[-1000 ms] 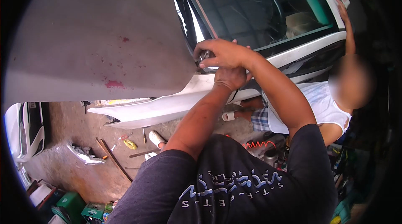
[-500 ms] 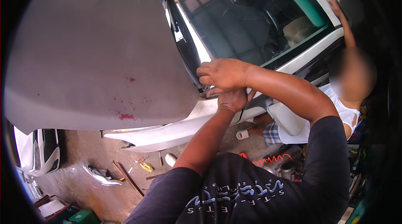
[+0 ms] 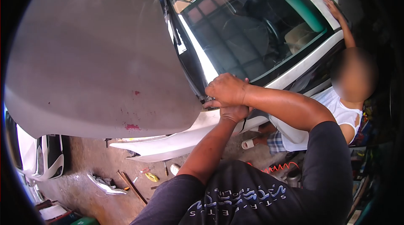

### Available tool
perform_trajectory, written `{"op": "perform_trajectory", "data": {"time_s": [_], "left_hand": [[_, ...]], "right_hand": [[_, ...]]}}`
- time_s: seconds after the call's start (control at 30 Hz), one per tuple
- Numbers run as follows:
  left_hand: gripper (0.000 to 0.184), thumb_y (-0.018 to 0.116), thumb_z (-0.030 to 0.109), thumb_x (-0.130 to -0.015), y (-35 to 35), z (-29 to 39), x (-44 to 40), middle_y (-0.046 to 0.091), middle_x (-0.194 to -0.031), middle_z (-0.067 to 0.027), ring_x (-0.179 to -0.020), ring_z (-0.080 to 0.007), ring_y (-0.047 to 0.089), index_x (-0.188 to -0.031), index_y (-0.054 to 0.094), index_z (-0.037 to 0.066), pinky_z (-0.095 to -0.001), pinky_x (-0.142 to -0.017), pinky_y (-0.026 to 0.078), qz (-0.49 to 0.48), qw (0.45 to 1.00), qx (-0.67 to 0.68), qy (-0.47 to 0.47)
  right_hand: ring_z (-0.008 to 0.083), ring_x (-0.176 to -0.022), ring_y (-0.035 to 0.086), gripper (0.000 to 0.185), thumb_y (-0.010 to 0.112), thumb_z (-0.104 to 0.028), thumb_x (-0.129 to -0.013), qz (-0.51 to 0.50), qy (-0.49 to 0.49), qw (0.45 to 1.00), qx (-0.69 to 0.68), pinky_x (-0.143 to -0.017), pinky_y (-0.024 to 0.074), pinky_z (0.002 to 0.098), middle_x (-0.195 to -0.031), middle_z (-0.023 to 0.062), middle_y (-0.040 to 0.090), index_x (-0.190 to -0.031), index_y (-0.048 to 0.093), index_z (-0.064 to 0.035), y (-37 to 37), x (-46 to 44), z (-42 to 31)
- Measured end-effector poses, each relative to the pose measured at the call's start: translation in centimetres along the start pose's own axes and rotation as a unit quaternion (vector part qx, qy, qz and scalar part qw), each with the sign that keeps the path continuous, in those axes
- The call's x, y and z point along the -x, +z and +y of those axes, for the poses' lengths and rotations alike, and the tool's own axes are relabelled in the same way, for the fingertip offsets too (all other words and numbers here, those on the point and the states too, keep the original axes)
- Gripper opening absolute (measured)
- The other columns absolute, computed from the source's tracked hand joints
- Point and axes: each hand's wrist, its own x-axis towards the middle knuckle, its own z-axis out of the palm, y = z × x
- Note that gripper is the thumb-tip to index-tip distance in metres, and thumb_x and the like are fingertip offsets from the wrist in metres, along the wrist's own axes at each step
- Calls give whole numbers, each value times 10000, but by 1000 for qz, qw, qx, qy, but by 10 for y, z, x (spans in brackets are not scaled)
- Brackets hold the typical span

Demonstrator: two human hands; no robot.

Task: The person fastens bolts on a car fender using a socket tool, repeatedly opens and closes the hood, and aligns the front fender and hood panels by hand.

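My right hand [image 3: 228, 89] is at the lower corner of the windshield [image 3: 235, 35], beside the rear corner of the raised or loosely seated grey hood [image 3: 97, 69]. Its fingers are curled together, and what they grip is hidden. My left hand [image 3: 234, 111] lies just under it, at the white fender [image 3: 168, 147], with its fingers mostly covered by the right hand. A thin black strip [image 3: 244, 125] hangs below the left wrist. Close to both hands runs the black cowl with a wiper arm [image 3: 172, 27].
A person in a white sleeveless top [image 3: 330, 103] stands by the side mirror [image 3: 290, 132], one hand [image 3: 332, 8] on the roof edge. A red coiled hose [image 3: 280, 168], a loose car part [image 3: 105, 184] and dark strips [image 3: 131, 187] lie on the floor. A white car [image 3: 46, 157] stands left.
The view has shifted slightly, so the car sits a little differently in the picture. Both hands stay together at the windshield corner, and the right hand has turned a little.
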Motion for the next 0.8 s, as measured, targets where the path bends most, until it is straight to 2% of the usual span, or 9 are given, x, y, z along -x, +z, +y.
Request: {"op": "perform_trajectory", "data": {"time_s": [0.1, 0.33, 0.43, 0.5, 0.6, 0.67, 0.73, 0.77, 0.8], "left_hand": [[895, 476, 631, -992, 7, -2, 0, 279, -1750, -190, -1632, -450, 163, -1720, 249, 163, -621, -1318, 22, -9, 999, 43, 5], [870, 484, 631, -1011, 2, -1, -2, 386, -1692, -181, -1589, -324, 331, -1692, 294, 126, -485, -1299, 253, -31, 998, 50, -4], [849, 512, 607, -1004, -24, -3, -9, 440, -1648, -183, -1590, -324, 329, -1672, 333, 115, -497, -1282, 294, -128, 983, 119, -56], [838, 585, 587, -970, -30, -9, -9, 421, -1661, -186, -1605, -356, 286, -1631, 430, 96, -638, -1297, 173, -147, 973, 176, 4], [898, 605, 583, -961, -1, -7, -4, 419, -1653, -218, -1619, -392, 249, -1651, 378, 55, -682, -1284, 169, -8, 998, 54, 18], [932, 580, 619, -979, 1, -7, -3, 432, -1637, -237, -1628, -408, 220, -1662, 342, 30, -671, -1287, 169, 0, 997, 75, 21], [948, 555, 661, -989, 4, -4, -4, 446, -1625, -240, -1632, -403, 216, -1653, 351, 17, -662, -1288, 173, 24, 997, 72, 21], [946, 552, 673, -992, 0, -2, -4, 462, -1610, -251, -1634, -401, 210, -1644, 367, 12, -655, -1288, 180, 24, 997, 76, 20], [946, 552, 673, -992, -4, 0, -4, 462, -1610, -251, -1634, -401, 210, -1644, 367, 12, -655, -1288, 180, 28, 997, 71, 24]], "right_hand": [[349, -939, 759, 570, 645, -612, -965, -1, 38, 999, -1, -825, 601, 484, -945, 140, 756, -901, 714, -50, -1, 2, -9], [384, -998, 721, 432, 668, -471, -997, 12, -17, 995, -94, -881, 571, 486, -991, 151, 756, -955, 739, -47, -41, 8, -9], [407, -910, 691, 402, 723, -398, -969, 120, 68, 963, -231, -812, 526, 488, -926, 198, 719, -989, 733, 4, -54, 35, -6], [397, -835, 660, 320, 738, -306, -948, 143, 130, 933, -304, -768, 510, 450, -874, 202, 693, -978, 721, 12, -63, 63, -18], [260, -738, 606, 214, 701, -182, -931, 286, 142, 825, -465, -712, 472, 371, -801, 141, 645, -905, 661, 27, -22, 116, -34], [155, -770, 581, 313, 641, -268, -1033, 349, 154, 696, -608, -734, 454, 310, -835, 60, 631, -879, 637, 4, 22, 141, -50], [158, -809, 596, 397, 622, -360, -1086, 399, 123, 592, -690, -747, 474, 310, -893, 92, 646, -939, 654, 7, 56, 155, -66], [166, -819, 601, 373, 626, -337, -1082, 390, 184, 545, -719, -757, 487, 318, -918, 97, 656, -966, 664, 16, 62, 165, -79], [166, -819, 601, 373, 626, -337, -1082, 395, 179, 545, -717, -757, 487, 318, -918, 97, 656, -966, 664, 16, 69, 173, -87]]}}
